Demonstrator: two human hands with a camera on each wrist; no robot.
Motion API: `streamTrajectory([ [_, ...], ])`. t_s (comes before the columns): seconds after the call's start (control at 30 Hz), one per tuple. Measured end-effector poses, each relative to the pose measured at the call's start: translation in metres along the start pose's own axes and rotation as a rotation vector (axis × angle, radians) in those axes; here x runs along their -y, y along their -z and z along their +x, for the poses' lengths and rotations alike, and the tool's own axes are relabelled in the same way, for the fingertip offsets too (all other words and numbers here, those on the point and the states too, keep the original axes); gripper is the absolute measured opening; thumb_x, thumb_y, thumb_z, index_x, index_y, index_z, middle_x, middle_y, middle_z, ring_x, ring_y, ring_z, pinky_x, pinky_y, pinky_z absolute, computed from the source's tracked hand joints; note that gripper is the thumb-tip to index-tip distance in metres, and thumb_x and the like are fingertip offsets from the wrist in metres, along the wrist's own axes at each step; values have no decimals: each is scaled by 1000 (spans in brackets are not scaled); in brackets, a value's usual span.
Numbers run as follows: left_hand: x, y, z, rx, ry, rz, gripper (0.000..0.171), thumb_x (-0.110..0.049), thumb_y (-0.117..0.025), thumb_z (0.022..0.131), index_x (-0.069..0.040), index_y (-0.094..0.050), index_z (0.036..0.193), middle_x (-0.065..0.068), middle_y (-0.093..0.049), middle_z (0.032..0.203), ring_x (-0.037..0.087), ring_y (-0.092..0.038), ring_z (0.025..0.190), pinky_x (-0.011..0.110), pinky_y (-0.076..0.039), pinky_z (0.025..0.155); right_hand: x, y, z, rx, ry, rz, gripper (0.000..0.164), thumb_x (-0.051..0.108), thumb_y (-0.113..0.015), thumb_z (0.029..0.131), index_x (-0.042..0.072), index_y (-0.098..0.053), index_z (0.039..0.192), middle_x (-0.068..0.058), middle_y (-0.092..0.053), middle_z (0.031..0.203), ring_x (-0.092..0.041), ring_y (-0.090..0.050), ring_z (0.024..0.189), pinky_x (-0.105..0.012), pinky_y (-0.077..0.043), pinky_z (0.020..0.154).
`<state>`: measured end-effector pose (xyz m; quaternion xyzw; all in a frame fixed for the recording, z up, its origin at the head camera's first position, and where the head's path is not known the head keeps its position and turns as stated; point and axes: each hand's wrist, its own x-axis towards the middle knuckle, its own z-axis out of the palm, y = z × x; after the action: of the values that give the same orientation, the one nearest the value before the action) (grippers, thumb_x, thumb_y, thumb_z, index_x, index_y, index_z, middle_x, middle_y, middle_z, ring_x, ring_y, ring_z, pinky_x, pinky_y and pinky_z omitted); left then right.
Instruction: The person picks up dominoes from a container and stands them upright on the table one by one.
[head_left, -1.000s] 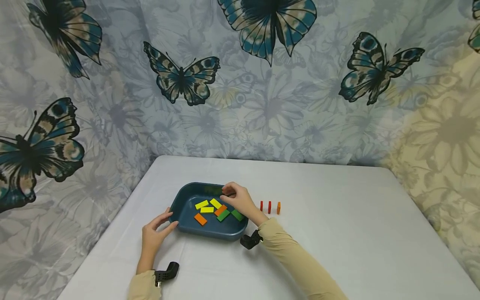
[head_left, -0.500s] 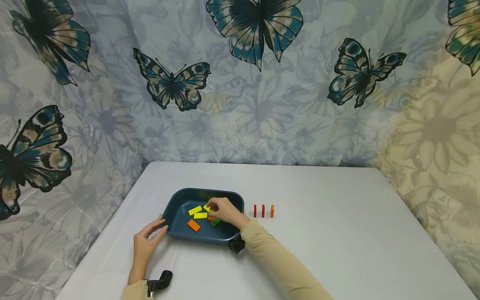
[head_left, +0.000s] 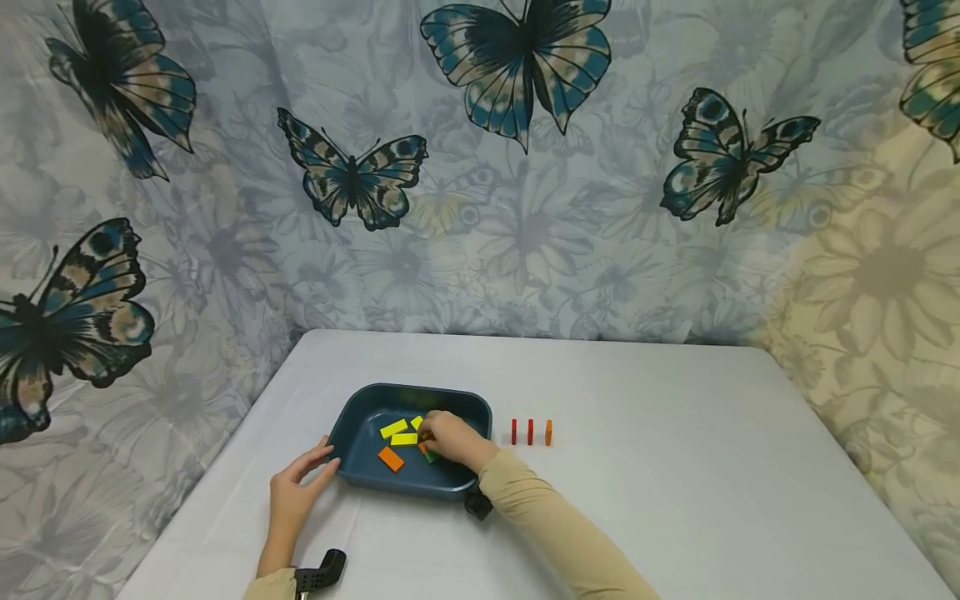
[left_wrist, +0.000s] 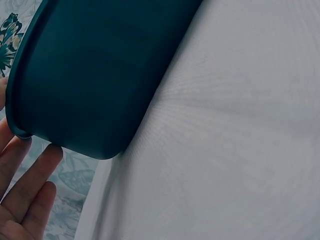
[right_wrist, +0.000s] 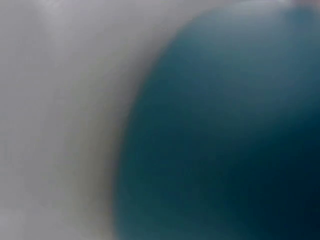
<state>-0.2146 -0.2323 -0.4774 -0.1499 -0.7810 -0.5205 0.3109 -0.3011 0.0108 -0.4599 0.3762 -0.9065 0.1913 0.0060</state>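
Observation:
A dark blue tray (head_left: 390, 482) sits on the white table with flat yellow blocks (head_left: 404, 439), an orange block (head_left: 391, 459) and a green block (head_left: 431, 456) inside. My left hand (head_left: 292, 493) touches the tray's left end, thumb and fingers extended; in the left wrist view its fingertips (left_wrist: 54, 151) rest against the tray's end wall (left_wrist: 100, 90). Inside the tray, my right hand (head_left: 454, 438) has its fingertips down at the orange and green blocks right of the yellow ones. Its fingers hide part of these, and I cannot tell whether they pinch one.
Two thin red blocks (head_left: 530, 432) and an orange block (head_left: 548, 432) stand on edge in a row right of the tray. The tray's blurred wall (right_wrist: 200, 140) fills much of the right wrist view. Butterfly-patterned cloth (head_left: 480, 275) hangs behind the table (head_left: 675, 467).
My right hand has moved from the tray's far right rim down and left to the blocks inside. The left hand stays at the tray's left end. The head view has shifted slightly.

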Motion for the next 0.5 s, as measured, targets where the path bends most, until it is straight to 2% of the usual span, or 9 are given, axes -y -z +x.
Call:
streamTrajectory([
  [0.1,-1,1,0,-17,-2,6,25,17,-68,68,14,-63,92,32,-57,101,13,-62,87,15,-44,80,3,-2,4,11,6,-87,11,8,-64,83,6,-70,92,0,-55,80,-8,-54,74,-13,-45,68],
  [0.27,-3,3,1,-24,10,0,25,17,-68,68,14,-63,92,32,-57,101,13,-62,89,15,-44,81,8,-6,8,49,-49,-176,11,12,-63,84,11,-71,90,4,-54,77,-4,-51,66,-12,-44,61],
  [0.5,-1,0,1,-12,8,-29,25,16,-69,68,15,-63,92,32,-56,101,13,-62,89,15,-44,81,5,-7,4,28,-36,-214,12,9,-63,84,12,-72,91,3,-60,87,-8,-55,78,-14,-46,70],
])
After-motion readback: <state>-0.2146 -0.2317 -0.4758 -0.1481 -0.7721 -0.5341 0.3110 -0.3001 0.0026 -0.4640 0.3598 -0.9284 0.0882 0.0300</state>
